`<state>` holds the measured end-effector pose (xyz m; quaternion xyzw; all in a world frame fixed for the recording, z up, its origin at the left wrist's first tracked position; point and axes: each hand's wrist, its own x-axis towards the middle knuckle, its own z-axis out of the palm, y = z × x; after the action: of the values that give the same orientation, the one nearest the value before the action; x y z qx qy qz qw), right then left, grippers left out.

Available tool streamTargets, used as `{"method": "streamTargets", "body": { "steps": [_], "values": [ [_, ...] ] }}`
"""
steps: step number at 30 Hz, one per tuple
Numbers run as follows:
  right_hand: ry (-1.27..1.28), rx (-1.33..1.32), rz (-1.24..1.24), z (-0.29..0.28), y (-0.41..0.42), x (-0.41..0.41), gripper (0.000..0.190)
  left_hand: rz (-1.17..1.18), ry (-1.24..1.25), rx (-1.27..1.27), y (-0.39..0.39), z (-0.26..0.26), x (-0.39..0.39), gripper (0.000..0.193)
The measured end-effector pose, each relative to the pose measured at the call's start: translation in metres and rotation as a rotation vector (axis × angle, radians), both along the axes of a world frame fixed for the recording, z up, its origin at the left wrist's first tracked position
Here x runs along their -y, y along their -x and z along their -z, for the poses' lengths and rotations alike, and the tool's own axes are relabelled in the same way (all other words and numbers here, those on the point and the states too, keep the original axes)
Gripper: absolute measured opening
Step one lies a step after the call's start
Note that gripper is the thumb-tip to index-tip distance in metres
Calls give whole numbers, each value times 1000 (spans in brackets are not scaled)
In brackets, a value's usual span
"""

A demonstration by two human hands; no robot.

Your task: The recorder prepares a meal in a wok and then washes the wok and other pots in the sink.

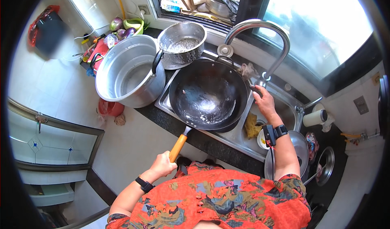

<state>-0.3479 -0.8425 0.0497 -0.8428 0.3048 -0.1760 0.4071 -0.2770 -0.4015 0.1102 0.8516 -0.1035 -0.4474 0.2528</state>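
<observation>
My left hand (164, 164) grips the wooden handle (177, 148) of a black wok (207, 98). The wok rests over the left bowl of a steel sink (240, 137), with pale residue and wet sheen on its inner surface. At the base of a chrome gooseneck faucet (283, 40), my right hand (264, 101) has its thumb and fingers around the dark faucet lever (255, 90). No water stream shows below the spout. A yellow cloth (252, 126) and a small white bowl (262, 138) lie in the right sink bowl.
Left of the wok stand a large aluminium pot (131, 73) and a smaller steel pot (182, 43). Eggplants (116, 24) sit in the back corner. A pot lid (297, 156) lies right of the sink, near a steel ladle (325, 166). A red bucket (111, 107) stands lower left.
</observation>
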Motion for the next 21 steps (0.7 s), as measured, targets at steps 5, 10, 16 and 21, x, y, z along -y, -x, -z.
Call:
{"method": "streamTargets", "body": {
  "steps": [5,10,16,21],
  "values": [
    [36,1,12,-3,6,-1,34,39,-18,38,-10,8,7,23],
    [-130,-151,35,-18,5,-9,28,59,-20,68,-16,28,3,25],
    [-254,261,368,48,31,-14,19,60,-32,118,-18,49,-5,30],
    [-390,-543,239,148,62,-22,27,64,-33,125,-18,50,-3,32]
  ]
}}
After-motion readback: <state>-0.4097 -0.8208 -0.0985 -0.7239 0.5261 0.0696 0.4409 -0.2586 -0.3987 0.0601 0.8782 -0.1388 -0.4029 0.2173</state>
